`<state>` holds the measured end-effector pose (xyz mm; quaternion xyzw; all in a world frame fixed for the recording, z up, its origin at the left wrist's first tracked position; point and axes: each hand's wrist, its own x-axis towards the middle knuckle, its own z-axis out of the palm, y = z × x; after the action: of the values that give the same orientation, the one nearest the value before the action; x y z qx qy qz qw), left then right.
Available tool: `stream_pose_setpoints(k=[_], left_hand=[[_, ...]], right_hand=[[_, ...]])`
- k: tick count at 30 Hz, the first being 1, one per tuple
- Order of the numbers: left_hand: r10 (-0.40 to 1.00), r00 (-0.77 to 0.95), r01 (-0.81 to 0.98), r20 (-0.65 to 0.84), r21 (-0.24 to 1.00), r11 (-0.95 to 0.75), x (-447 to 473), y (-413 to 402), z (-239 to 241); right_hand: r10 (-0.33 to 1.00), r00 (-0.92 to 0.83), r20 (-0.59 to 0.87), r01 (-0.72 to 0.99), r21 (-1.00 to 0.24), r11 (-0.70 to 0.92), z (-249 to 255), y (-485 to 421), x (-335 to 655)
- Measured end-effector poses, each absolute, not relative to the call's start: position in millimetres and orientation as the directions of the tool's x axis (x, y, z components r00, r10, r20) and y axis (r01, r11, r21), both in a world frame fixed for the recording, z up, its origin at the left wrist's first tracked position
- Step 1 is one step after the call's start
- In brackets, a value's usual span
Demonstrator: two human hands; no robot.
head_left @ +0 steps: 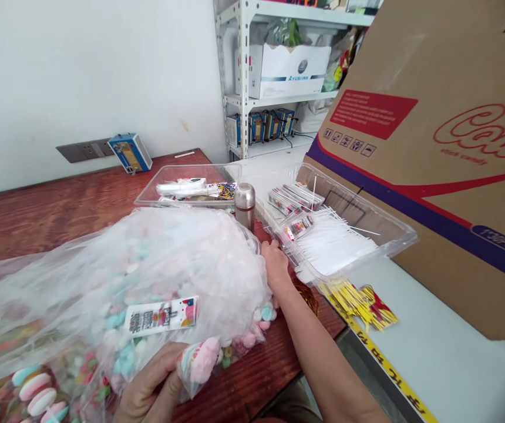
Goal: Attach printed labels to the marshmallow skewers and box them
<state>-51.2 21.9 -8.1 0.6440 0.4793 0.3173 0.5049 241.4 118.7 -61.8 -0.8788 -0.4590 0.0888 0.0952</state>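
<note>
My left hand (153, 388) pinches a small clear bag of marshmallows (205, 359), with a pink one showing at its near end. My right hand (274, 264) reaches forward between a large clear plastic bag (182, 247) and the near left corner of a clear plastic bin (404, 238). Its fingers look curled, and what they grip, if anything, is hidden. Pink, blue and white marshmallows (124, 358) show through the large bag. A printed label packet (162, 315) lies on top of it. Gold twist ties (307, 298) lie beside my right wrist.
White sticks (334, 244) and label bundles (294, 200) fill the bin. A second clear bin (147, 191) and a steel flask (245, 205) stand behind the bag. Yellow twist ties (358, 302) lie to the right. A large cardboard box (455, 70) rises there.
</note>
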Motion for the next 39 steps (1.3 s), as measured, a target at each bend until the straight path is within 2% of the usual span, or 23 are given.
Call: stream_pose_setpoints(k=[6,10,13,15,17,19,21,23,25,31,33,35,37,39], left_hand=[[0.967,0.253,0.293,-0.016,0.954,-0.061,-59.2,30.0,-8.3],[0.961,0.248,0.355,0.124,0.911,-0.209,-63.9,34.2,-6.5],[0.900,0.323,0.452,0.293,0.788,-0.419,-59.4,32.6,-5.0],[0.832,0.392,0.506,0.393,0.663,-0.552,-51.6,28.5,-4.4],[0.751,0.465,0.539,0.468,0.523,-0.660,-41.2,22.9,-3.9],[0.684,0.529,0.566,0.502,0.392,-0.726,-30.2,17.7,-3.3],[0.657,0.545,0.597,0.521,0.308,-0.740,-20.9,14.1,-2.4],[0.657,0.513,0.629,0.552,0.279,-0.726,-14.6,12.1,-1.7],[0.656,0.475,0.647,0.586,0.272,-0.712,-11.3,10.8,-1.4],[0.614,0.494,0.624,0.615,0.241,-0.743,-10.6,7.3,-3.3],[0.626,0.475,0.623,0.619,0.266,-0.736,-10.4,6.7,-2.9],[0.683,0.415,0.599,0.601,0.384,-0.702,-8.8,7.1,-1.1],[0.801,0.314,0.529,0.509,0.607,-0.593,-5.1,8.5,1.7],[0.937,0.198,0.354,0.286,0.871,-0.341,1.0,10.9,4.4]], right_hand=[[0.786,0.618,0.019,0.734,-0.372,-0.568,-55.8,87.6,231.3],[0.782,0.606,0.144,0.717,-0.523,-0.460,-39.7,33.3,215.4],[0.791,0.578,0.201,0.680,-0.654,-0.331,-27.4,-5.3,198.8],[0.799,0.561,0.217,0.584,-0.787,-0.196,-18.6,-23.0,186.2],[0.832,0.528,0.168,0.399,-0.914,-0.069,-9.5,-33.4,172.6],[0.898,0.439,0.033,0.148,-0.988,-0.036,-1.9,-38.5,158.8],[0.945,0.305,-0.114,-0.104,-0.991,-0.086,2.6,-40.9,146.1],[0.960,0.202,-0.193,-0.243,-0.960,-0.141,3.4,-42.2,136.1],[0.964,0.166,-0.208,-0.268,-0.950,-0.159,2.0,-42.8,129.4],[0.963,0.180,-0.201,-0.158,-0.972,-0.173,-2.8,-40.0,123.2],[0.962,0.200,-0.189,-0.146,-0.976,-0.161,-4.7,-38.7,122.2],[0.958,0.235,-0.164,-0.137,-0.981,-0.135,-7.4,-37.7,121.0],[0.950,0.286,-0.129,-0.107,-0.989,-0.102,-10.3,-36.5,120.1],[0.938,0.340,-0.075,-0.035,-0.997,-0.067,-13.1,-34.5,119.8]])
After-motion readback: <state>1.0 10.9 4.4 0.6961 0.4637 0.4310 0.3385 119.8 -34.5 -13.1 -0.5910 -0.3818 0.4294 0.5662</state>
